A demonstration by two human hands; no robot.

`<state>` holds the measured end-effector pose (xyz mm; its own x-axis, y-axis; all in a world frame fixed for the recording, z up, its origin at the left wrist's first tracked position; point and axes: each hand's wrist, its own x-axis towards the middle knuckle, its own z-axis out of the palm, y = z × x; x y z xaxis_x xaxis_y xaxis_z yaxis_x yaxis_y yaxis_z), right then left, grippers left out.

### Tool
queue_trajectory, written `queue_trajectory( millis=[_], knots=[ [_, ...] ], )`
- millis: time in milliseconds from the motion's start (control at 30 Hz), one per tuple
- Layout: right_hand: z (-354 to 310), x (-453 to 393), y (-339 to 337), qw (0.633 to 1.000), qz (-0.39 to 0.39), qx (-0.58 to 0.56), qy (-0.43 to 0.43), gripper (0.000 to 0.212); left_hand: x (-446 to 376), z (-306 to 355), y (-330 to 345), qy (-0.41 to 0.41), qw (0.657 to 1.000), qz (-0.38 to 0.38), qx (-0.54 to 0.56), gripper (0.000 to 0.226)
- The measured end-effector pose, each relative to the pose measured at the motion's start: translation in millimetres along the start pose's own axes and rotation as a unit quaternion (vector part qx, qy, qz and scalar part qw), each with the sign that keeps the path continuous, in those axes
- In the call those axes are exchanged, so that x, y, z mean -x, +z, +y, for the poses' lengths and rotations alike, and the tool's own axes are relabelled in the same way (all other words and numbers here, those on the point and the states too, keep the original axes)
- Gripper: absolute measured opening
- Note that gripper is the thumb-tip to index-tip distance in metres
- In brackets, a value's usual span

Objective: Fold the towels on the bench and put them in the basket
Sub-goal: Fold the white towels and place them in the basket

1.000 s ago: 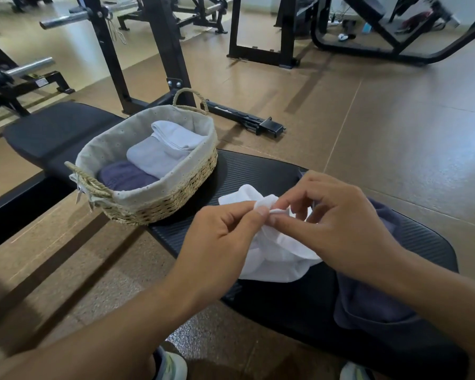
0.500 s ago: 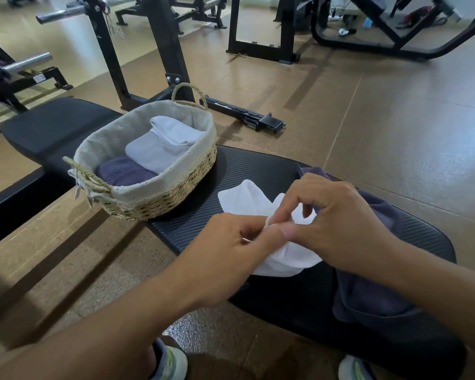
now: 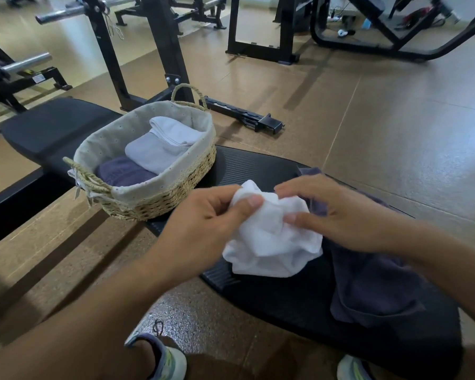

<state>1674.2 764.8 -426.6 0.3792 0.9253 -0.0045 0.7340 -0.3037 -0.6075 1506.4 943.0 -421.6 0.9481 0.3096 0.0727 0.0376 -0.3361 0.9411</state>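
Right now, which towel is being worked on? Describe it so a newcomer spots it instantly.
Start at the black padded bench with the woven basket on it. Just right of the basket, the left hand and right hand both grip a crumpled white towel. It is the only unfolded white one: the loose towel beside it is dark purple, and the basket's towels are folded.

left hand (image 3: 203, 223) pinching, right hand (image 3: 337, 215) seemingly gripping
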Motion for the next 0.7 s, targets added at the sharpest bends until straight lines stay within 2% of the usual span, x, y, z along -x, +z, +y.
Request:
queue_trajectory(
  millis=[100,200,267,400,467,600,700],
  knots=[
    [0,6,7,0.997,-0.061,0.049,-0.008,0.016,-4,2,-14,-0.02,1.0,0.019,0.004,0.033],
    [-17,9,11,0.996,-0.053,0.045,-0.052,0.017,-10,-6,-19,-0.037,0.987,0.158,-0.018,0.03],
    [-33,13,9,0.996,-0.054,-0.002,-0.071,0.021,-12,-10,-23,-0.043,0.979,0.2,-0.005,0.03],
    [-54,19,11,0.982,-0.128,-0.121,-0.063,0.018,-12,-8,-22,-0.029,0.978,0.205,0.005,0.028],
    [-50,18,16,0.981,-0.119,-0.144,-0.046,0.019,-11,-3,-21,-0.021,0.976,0.215,0.034,0.03],
    [-32,12,29,0.997,-0.055,-0.055,-0.007,0.034,-12,2,-24,-0.009,0.973,0.23,0.026,0.032],
    [-28,9,32,0.995,-0.097,0.019,-0.002,0.045,-12,2,-27,-0.004,0.972,0.235,0.001,0.035]
  ],
)
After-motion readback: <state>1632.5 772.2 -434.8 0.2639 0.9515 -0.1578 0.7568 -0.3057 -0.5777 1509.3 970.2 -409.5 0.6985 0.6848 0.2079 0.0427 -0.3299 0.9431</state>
